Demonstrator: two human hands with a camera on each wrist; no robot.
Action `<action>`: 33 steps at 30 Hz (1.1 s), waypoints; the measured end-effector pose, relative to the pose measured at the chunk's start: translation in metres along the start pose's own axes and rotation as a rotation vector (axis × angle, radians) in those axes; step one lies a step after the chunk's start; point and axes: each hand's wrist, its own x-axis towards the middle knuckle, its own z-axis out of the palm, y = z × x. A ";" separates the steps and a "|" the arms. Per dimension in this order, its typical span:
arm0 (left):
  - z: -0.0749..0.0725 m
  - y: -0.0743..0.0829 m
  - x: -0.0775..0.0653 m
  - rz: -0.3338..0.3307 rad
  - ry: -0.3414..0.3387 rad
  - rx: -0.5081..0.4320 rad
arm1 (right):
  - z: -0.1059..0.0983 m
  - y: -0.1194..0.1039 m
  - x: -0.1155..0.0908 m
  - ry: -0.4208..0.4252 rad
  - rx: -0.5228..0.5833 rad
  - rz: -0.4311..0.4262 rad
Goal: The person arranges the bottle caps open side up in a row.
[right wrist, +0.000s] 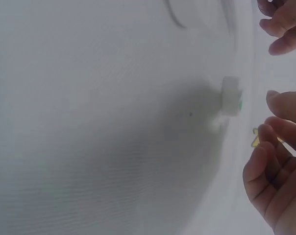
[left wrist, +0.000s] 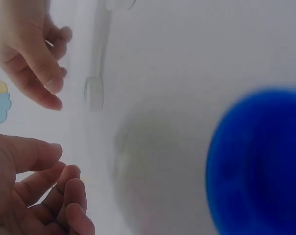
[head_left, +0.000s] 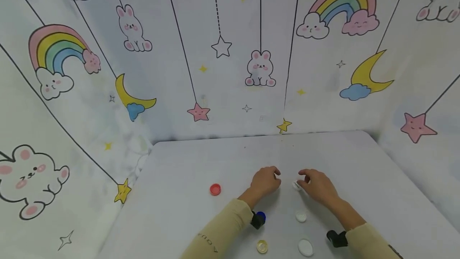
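My left hand [head_left: 266,181] hovers over the white table with its fingers loosely bent and nothing between them. Facing it, my right hand [head_left: 318,187] also holds nothing; its thumb and fingers are relaxed and apart. A small white cap [head_left: 296,186] sits right by the right thumb in the head view. From the right wrist, that cap stands on the table beyond a gap from the fingers [right wrist: 265,161], with a bit of green on its side. A blue cap [left wrist: 265,166] looms large in the left wrist view, partly covered by the left wrist's camera in the head view.
A red round cap [head_left: 215,189] lies left of the left hand. Nearer the front are a yellowish cap [head_left: 262,246], a white round cap [head_left: 301,216] and a larger white oval piece [head_left: 306,247]. Behind the table [head_left: 187,159] rises a wall with cartoon drawings.
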 end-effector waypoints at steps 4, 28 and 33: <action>0.007 0.006 0.002 0.002 -0.015 0.011 | 0.003 0.008 -0.003 -0.036 0.016 0.032; 0.050 0.020 0.014 0.014 -0.063 0.206 | 0.028 0.015 -0.012 -0.017 0.016 0.027; 0.053 0.020 0.014 0.006 -0.057 0.191 | 0.029 0.015 -0.012 -0.018 0.021 0.028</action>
